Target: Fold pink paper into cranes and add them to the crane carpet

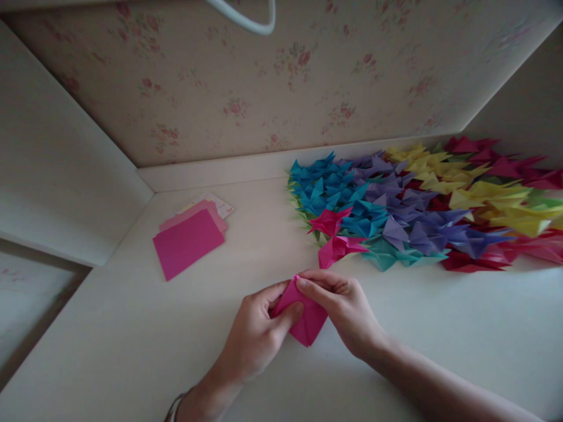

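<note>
Between my two hands is a folded piece of pink origami paper (311,321), diamond-shaped with a crease down its middle. My left hand (259,334) grips its left side, thumb lying across the front. At the top corner, my right hand (338,305) pinches the paper between thumb and fingers; some of those fingers are hidden behind it. Just beyond my hands, two pink paper cranes (338,249) lie against a large group of folded cranes. Off to the left is a stack of paper sheets, with a magenta sheet (190,243) on top.
Rows of blue cranes (321,187), purple cranes (422,225) and yellow cranes (492,202) cover the back right of the white table (132,346). Behind stands a floral-papered wall (246,76). A white panel (61,140) rises on the left, and a white cable (250,23) hangs at the top.
</note>
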`<action>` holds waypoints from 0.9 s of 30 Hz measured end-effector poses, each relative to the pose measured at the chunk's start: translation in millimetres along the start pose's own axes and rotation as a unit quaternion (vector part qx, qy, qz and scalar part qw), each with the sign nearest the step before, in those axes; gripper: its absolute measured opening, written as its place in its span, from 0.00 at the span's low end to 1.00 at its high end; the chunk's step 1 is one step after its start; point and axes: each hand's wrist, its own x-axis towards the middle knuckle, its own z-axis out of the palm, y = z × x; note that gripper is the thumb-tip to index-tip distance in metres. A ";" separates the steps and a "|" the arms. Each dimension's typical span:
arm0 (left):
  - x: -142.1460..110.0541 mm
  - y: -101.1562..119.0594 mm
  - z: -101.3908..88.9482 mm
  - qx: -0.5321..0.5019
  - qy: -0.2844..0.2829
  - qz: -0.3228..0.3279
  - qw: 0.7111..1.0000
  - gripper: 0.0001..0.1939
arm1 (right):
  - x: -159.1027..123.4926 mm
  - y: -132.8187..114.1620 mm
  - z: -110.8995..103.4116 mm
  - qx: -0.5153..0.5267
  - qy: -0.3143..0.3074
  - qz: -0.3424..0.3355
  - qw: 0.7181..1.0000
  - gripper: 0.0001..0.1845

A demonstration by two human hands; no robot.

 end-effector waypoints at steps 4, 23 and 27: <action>0.0 -2.1 -0.7 -0.034 -0.010 -0.016 0.999 0.16 | 1.8 0.6 -1.1 0.022 -0.002 0.018 1.000 0.12; 0.1 -14.0 -4.8 -0.008 0.019 -0.050 0.999 0.11 | 3.0 1.7 -4.6 -0.076 -0.049 -0.044 0.995 0.11; 0.8 -9.1 -9.0 -0.005 0.068 -0.018 0.998 0.12 | 2.5 2.4 -4.0 -0.062 -0.084 -0.047 0.993 0.14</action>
